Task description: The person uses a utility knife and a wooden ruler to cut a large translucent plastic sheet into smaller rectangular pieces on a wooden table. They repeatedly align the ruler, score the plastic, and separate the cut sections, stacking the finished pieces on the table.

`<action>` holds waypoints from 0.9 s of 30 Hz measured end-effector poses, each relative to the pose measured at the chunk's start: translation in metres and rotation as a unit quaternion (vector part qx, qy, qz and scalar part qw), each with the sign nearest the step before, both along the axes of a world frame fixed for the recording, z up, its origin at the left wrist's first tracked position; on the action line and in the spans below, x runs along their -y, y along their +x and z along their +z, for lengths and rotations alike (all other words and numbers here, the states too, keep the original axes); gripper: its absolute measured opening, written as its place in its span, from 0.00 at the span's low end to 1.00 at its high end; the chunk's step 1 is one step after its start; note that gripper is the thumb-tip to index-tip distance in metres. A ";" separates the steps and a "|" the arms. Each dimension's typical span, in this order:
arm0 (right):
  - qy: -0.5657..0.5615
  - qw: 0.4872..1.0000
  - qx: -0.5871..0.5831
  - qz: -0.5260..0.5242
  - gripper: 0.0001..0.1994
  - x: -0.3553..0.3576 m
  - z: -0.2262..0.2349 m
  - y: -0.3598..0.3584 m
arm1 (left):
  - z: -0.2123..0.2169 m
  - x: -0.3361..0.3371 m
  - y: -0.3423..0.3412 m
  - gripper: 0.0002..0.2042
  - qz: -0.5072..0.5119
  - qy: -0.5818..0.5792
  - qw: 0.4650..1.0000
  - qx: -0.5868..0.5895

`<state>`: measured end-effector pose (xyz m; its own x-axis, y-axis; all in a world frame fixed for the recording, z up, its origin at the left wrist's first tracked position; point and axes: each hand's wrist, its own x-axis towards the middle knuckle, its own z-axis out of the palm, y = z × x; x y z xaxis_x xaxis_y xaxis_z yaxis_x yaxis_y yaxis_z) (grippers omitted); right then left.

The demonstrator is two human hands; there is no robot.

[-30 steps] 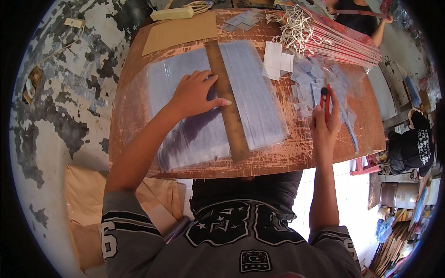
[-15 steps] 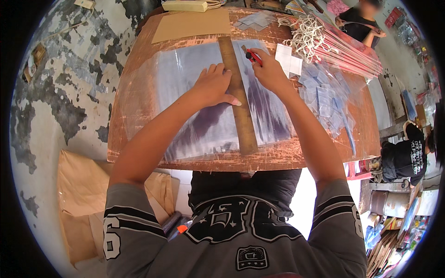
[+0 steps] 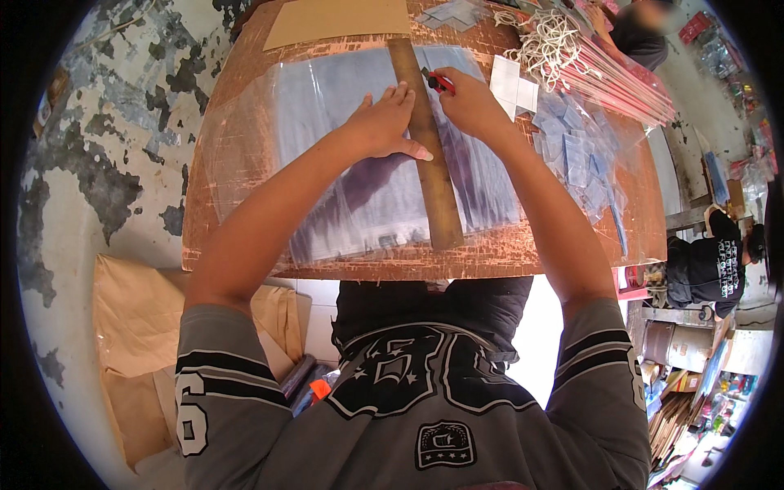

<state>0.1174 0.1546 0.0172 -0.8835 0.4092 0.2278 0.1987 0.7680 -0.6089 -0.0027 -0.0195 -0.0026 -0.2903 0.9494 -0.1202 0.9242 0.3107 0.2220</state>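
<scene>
A brown, worn straightedge (image 3: pixel 437 200) lies lengthwise across clear plastic sheeting (image 3: pixel 327 90) on the table. My left hand (image 3: pixel 382 124) rests on its left edge, fingers spread and thumb stretched over the bar. In my right hand (image 3: pixel 472 102) is a red utility knife (image 3: pixel 442 82), held in a closed grip. The knife's dark tip is by the right edge of the straightedge, near its far end; whether the blade touches the plastic I cannot tell.
Small clear plastic pieces (image 3: pixel 576 155) lie in a pile to the right, beside white cards (image 3: pixel 513 86). Beyond them are pink-red rods (image 3: pixel 616 77) with tangled white cord (image 3: pixel 549 45). Brown cardboard (image 3: pixel 335 23) covers the far left. Another person (image 3: pixel 641 37) is at the far right.
My right hand has brought the knife slightly nearer to me along the straightedge, close against its edge. My left hand stays on the bar. The whole view has shifted, so the table appears higher.
</scene>
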 end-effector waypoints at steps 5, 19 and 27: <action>0.035 0.998 0.042 0.009 0.19 0.004 0.010 -0.002 | -0.005 -0.003 -0.004 0.68 -0.021 -0.006 1.000 -0.012; 0.079 0.991 0.110 0.020 0.22 0.012 0.015 0.001 | -0.001 -0.012 -0.003 0.69 -0.017 -0.051 0.998 -0.013; 0.105 0.987 0.117 0.024 0.22 0.038 0.016 0.054 | 0.003 -0.017 0.001 0.69 -0.019 -0.083 0.996 -0.020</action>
